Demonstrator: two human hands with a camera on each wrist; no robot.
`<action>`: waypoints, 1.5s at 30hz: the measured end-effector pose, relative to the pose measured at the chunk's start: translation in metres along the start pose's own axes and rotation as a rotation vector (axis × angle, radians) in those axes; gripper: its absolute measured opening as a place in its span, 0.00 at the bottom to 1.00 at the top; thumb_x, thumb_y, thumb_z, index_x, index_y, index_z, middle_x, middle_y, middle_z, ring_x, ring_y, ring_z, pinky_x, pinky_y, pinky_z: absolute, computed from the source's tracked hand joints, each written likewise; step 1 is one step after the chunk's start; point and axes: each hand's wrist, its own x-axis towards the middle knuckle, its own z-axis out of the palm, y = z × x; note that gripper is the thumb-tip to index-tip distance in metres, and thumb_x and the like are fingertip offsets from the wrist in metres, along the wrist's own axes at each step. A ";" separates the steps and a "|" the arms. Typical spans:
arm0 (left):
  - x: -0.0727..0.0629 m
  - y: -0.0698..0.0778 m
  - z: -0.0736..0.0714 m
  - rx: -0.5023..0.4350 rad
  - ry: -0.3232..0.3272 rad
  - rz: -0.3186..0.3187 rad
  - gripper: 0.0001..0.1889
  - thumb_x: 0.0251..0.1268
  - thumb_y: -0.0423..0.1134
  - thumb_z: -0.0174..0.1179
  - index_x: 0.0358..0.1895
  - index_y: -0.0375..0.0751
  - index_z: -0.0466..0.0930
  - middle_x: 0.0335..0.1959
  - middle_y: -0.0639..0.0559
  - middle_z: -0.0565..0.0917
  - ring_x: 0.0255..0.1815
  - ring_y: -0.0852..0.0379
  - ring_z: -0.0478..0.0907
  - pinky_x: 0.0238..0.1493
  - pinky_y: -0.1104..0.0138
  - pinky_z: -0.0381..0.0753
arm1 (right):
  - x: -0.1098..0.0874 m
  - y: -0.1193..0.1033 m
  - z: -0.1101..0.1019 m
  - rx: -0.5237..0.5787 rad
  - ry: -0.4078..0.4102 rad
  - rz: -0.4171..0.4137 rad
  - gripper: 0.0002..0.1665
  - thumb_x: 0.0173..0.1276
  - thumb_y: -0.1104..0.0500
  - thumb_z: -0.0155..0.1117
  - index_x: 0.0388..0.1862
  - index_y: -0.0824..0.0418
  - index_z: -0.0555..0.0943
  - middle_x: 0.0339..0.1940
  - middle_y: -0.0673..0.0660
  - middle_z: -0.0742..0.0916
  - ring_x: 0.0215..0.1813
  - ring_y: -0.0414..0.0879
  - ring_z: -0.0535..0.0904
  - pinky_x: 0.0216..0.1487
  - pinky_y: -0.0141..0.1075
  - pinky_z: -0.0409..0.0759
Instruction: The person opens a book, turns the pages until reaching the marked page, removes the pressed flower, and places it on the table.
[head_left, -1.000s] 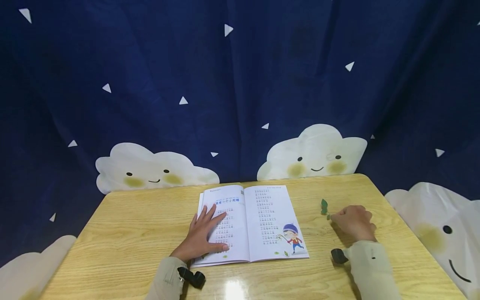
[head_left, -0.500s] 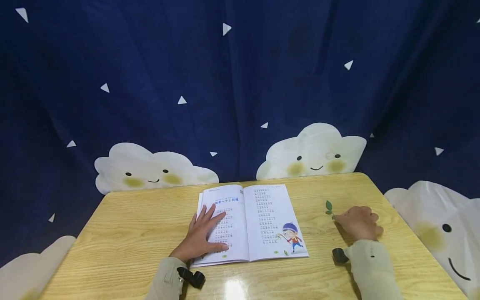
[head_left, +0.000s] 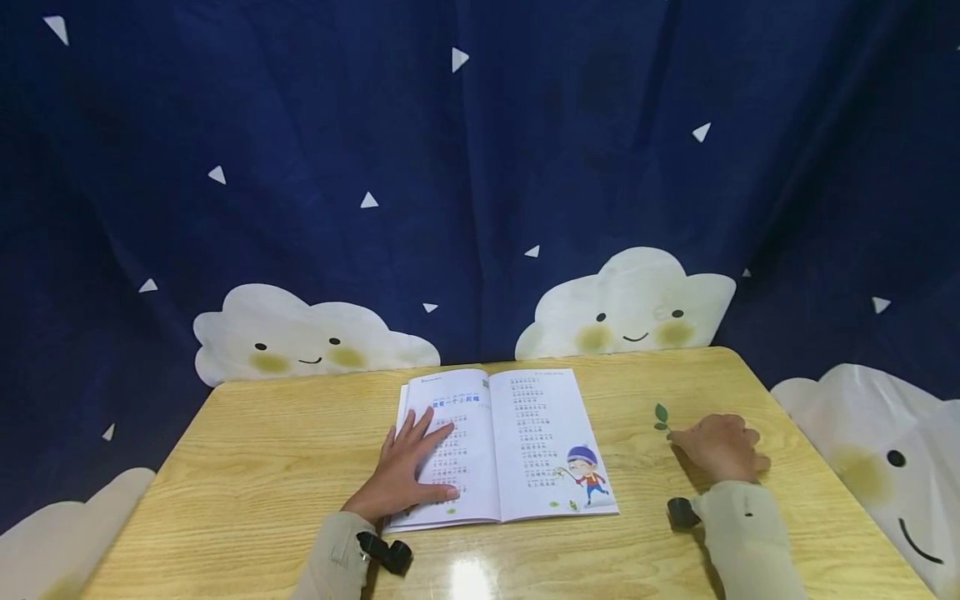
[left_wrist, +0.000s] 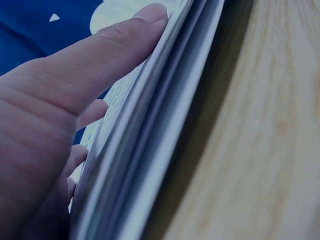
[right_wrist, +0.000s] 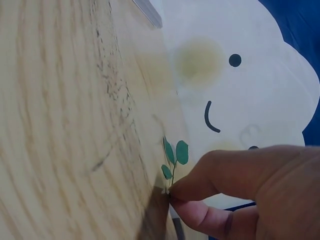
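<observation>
An open book [head_left: 540, 442] with printed text lies in the middle of the table, a cartoon child in a blue hat on its right page. My left hand [head_left: 412, 467] rests on the left page, fingers spread; in the left wrist view its thumb [left_wrist: 120, 40] lies over the page edges. To the right of the book, my right hand [head_left: 720, 447] pinches a small leafy sprig [head_left: 661, 414] by its stem between thumb and fingertip. The right wrist view shows the green leaves [right_wrist: 182, 152] standing up from the pinch, close to the tabletop.
The wooden table [head_left: 247, 483] has a pale grain and rounded far corners. Behind it hangs a dark blue curtain [head_left: 337, 125] printed with white triangles and smiling clouds. Light glares off the table [head_left: 469, 575] below the book.
My right hand has shifted slightly right, and the sprig's leaves, first seen more edge-on, have turned and spread into view. My left hand has stayed on the page.
</observation>
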 end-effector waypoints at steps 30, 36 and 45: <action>0.000 -0.001 -0.001 -0.016 -0.002 0.013 0.53 0.41 0.73 0.66 0.75 0.62 0.58 0.79 0.48 0.43 0.78 0.42 0.30 0.71 0.42 0.28 | -0.008 0.008 -0.003 0.088 0.035 -0.080 0.13 0.57 0.53 0.62 0.33 0.62 0.75 0.42 0.70 0.70 0.47 0.74 0.60 0.39 0.68 0.55; 0.000 -0.002 0.000 -0.002 -0.002 0.013 0.53 0.41 0.74 0.65 0.75 0.63 0.57 0.79 0.48 0.43 0.78 0.43 0.30 0.71 0.41 0.29 | -0.009 0.005 -0.008 0.056 0.004 -0.089 0.24 0.58 0.52 0.59 0.51 0.62 0.79 0.55 0.73 0.76 0.52 0.75 0.62 0.40 0.69 0.56; 0.000 -0.003 0.001 0.004 0.007 0.011 0.53 0.40 0.75 0.64 0.75 0.64 0.57 0.79 0.49 0.44 0.78 0.43 0.30 0.71 0.40 0.29 | -0.011 0.005 -0.015 0.050 -0.052 -0.122 0.17 0.54 0.53 0.62 0.39 0.62 0.83 0.47 0.67 0.81 0.51 0.73 0.67 0.38 0.68 0.58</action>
